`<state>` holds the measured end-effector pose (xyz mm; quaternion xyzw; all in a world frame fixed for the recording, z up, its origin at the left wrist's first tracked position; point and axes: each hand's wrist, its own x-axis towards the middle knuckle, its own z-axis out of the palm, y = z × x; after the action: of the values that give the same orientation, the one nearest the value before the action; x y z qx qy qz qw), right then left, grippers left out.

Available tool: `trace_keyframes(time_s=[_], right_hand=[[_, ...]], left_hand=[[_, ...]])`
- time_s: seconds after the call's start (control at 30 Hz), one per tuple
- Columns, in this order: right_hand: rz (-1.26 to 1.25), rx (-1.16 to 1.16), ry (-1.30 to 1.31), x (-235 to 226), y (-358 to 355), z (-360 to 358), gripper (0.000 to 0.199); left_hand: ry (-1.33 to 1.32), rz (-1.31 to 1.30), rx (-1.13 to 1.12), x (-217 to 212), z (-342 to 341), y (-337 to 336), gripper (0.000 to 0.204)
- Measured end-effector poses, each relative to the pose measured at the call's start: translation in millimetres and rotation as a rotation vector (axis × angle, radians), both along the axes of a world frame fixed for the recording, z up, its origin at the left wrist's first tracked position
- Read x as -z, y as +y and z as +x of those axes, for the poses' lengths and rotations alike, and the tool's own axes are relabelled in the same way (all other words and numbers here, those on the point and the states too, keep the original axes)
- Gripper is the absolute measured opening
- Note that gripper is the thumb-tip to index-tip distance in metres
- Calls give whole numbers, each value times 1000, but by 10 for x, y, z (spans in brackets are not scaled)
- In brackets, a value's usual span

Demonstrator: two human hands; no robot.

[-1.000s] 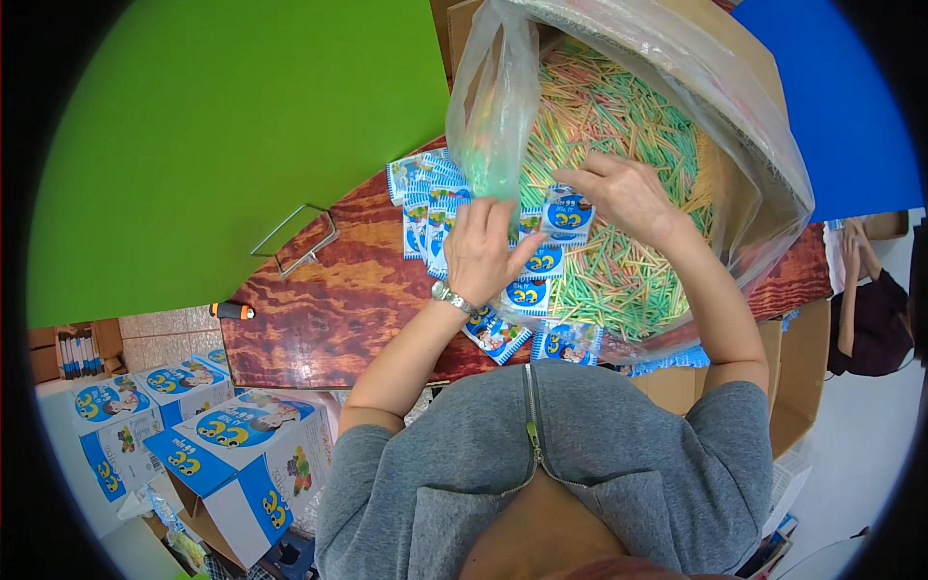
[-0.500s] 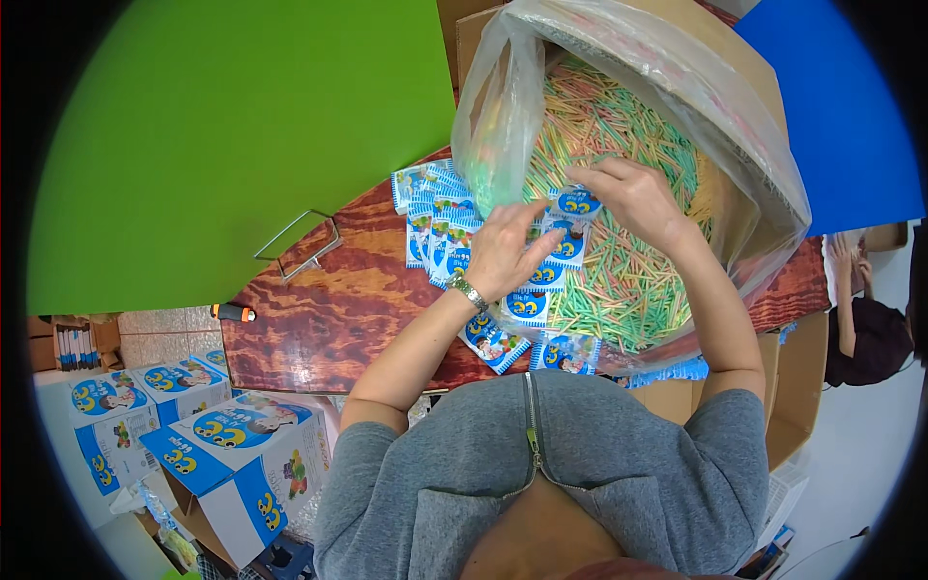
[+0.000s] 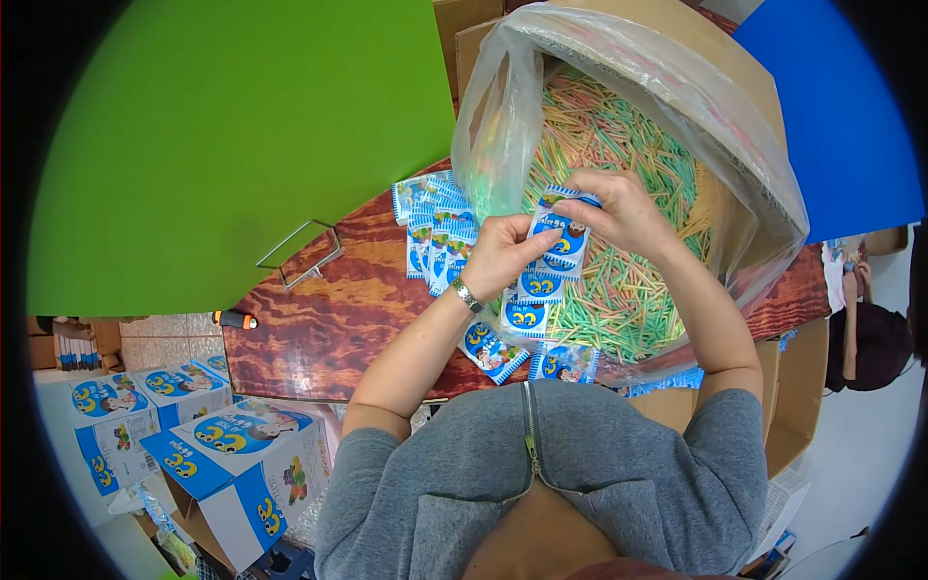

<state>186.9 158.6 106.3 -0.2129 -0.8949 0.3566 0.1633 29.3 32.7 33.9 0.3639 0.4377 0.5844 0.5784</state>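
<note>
Pinching a flat, glossy rectangular packet (image 3: 569, 242) near slender sticks (image 3: 623, 295)

The packet (image 3: 568, 240) partly hides the left hand (image 3: 498, 255), the cloudy bag (image 3: 528, 82) blurs the sticks (image 3: 623, 145) leftward, the view's far edge crops the green panel (image 3: 242, 145) and carton (image 3: 696, 34), and what the co-worker's hands (image 3: 853, 263) at right touch is too small to tell.

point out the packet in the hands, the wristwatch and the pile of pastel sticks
Packet (image 3: 570, 246): head view, on its printed front
Wristwatch (image 3: 468, 296): head view, on its metal band
Pastel sticks (image 3: 619, 290): head view, near part of the pile
</note>
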Motion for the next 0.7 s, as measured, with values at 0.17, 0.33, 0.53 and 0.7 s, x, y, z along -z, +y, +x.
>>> trace_keyframes(time_s=[0.17, 0.33, 0.53, 0.7], right_hand=[[136, -158, 146, 46, 123, -73, 20], [-321, -169, 106, 97, 562, -215, 23], [391, 60, -441, 579, 1657, -661, 37], [623, 5, -562, 851, 1815, -935, 40]], left_hand=[[386, 5, -47, 138, -130, 74, 14], [362, 77, -207, 212, -183, 78, 24], [311, 30, -216, 158, -112, 48, 24], [283, -16, -116, 201, -200, -26, 11]])
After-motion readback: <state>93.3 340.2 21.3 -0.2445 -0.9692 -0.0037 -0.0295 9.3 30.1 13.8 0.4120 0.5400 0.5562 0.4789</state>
